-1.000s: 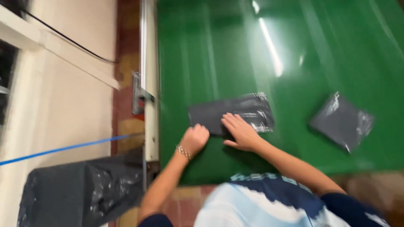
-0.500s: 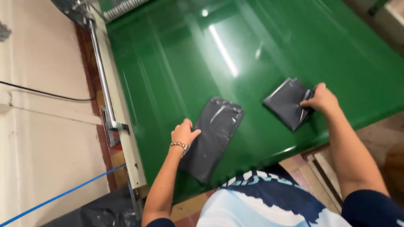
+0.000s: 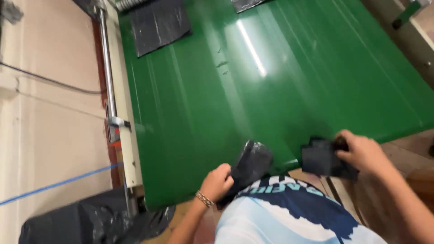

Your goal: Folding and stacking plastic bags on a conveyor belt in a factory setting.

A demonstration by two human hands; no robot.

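Note:
My left hand [image 3: 217, 181] grips a dark grey plastic parcel bag [image 3: 250, 163] at the near edge of the green conveyor belt [image 3: 217, 99]; the bag hangs partly over the edge, above my blue and white shirt. My right hand [image 3: 363, 151] holds a second dark grey parcel bag [image 3: 322, 157] at the belt's near right edge, lifted off the belt. A bracelet is on my left wrist.
Another dark flat bag [image 3: 159, 25] lies at the far left of the belt, and part of one more [image 3: 246, 4] at the top edge. A metal rail [image 3: 110, 81] runs along the belt's left side. A black bin bag [image 3: 90, 219] sits on the floor lower left.
Both hands have pulled their bags toward me, off the belt's near edge. The camera view has shifted, showing more of the belt's far end.

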